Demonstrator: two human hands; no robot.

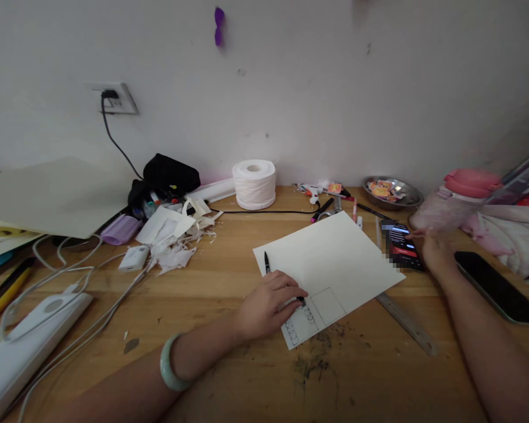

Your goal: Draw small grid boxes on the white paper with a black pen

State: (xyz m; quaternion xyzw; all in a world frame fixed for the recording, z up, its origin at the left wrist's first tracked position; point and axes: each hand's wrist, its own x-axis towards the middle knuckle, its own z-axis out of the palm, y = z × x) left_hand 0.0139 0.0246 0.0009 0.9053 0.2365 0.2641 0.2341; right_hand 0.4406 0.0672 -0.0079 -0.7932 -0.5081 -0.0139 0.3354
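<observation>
A sheet of white paper [335,252] lies at an angle on the wooden table, with a drawn square and rows of small loops near its lower corner. My left hand [271,302], wearing a pale green bangle [171,364], rests on the paper's left part with bent fingers. A small black piece [300,298] shows at its fingertips; I cannot tell what it is. Behind the knuckles, a black pen [267,261] shows partly, its lower end hidden. My right hand [438,255] reaches a lit phone [401,244], index finger stretched over the screen.
A metal ruler [408,323] is partly under the paper. A dark phone [502,285] and pink-lidded bottle [456,197] stand right. Behind are a toilet roll [254,185], glue gun [312,192] and metal bowl [392,194]. Paper scraps [171,235] and a power strip [35,346] are left.
</observation>
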